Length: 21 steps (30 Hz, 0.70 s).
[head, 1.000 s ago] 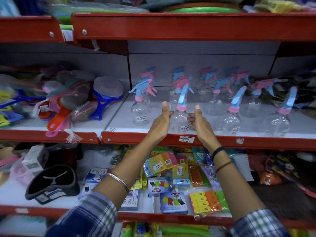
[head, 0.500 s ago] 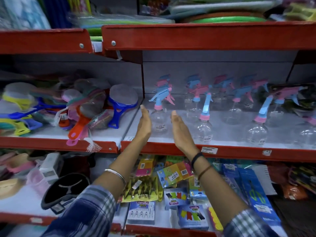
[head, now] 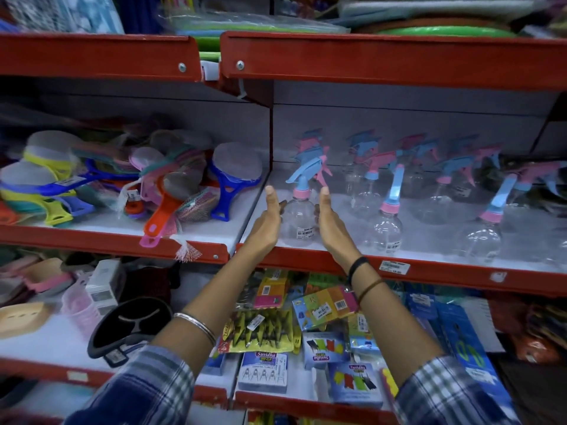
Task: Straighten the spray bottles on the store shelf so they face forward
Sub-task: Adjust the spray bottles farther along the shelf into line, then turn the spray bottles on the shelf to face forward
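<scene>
So a second ago both hands flanked the next bottle along, now the left hand [head: 267,222] and right hand [head: 329,225] stand either side of the spray bottle [head: 299,219] at centre frame, leftmost in the front row on the red shelf [head: 445,271], fingers straight with a narrow gap, can't tell if they press it. Count: two hands, three bottles up front, blurry ones behind uncountable, one bangle [head: 196,328], two wristbands [head: 362,271]

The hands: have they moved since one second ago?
Yes. Left hand and right hand went left, from the spray bottle above the price tag to the leftmost spray bottle.
</scene>
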Each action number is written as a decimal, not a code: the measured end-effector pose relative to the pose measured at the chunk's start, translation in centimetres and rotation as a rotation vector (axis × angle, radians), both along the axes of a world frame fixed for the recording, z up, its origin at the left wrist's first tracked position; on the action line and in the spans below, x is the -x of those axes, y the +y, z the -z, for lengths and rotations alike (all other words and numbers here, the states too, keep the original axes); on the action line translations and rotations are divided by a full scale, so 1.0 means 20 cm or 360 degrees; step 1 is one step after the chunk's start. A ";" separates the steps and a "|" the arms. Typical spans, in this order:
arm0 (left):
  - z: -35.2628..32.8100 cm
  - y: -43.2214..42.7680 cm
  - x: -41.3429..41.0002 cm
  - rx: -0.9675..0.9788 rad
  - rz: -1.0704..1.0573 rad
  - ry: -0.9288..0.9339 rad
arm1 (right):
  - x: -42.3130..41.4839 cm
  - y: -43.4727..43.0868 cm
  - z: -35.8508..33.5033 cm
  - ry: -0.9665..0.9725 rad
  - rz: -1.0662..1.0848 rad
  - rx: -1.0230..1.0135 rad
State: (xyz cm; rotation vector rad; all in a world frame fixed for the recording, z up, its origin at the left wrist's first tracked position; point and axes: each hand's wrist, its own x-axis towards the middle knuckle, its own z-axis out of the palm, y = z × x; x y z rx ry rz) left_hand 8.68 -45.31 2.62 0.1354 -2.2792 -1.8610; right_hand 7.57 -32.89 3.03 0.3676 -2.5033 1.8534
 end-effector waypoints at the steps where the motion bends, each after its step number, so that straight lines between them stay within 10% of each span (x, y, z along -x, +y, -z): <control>1: 0.00 0.00 -0.01 0.0001 0.0004 0.0000 | -0.01 0.00 0.01 0.0010 0.0002 0.0003; 21: 0.08 0.17 -0.33 -0.0088 -0.0204 0.0172 | -0.12 0.04 0.00 -0.0054 -0.0031 0.0158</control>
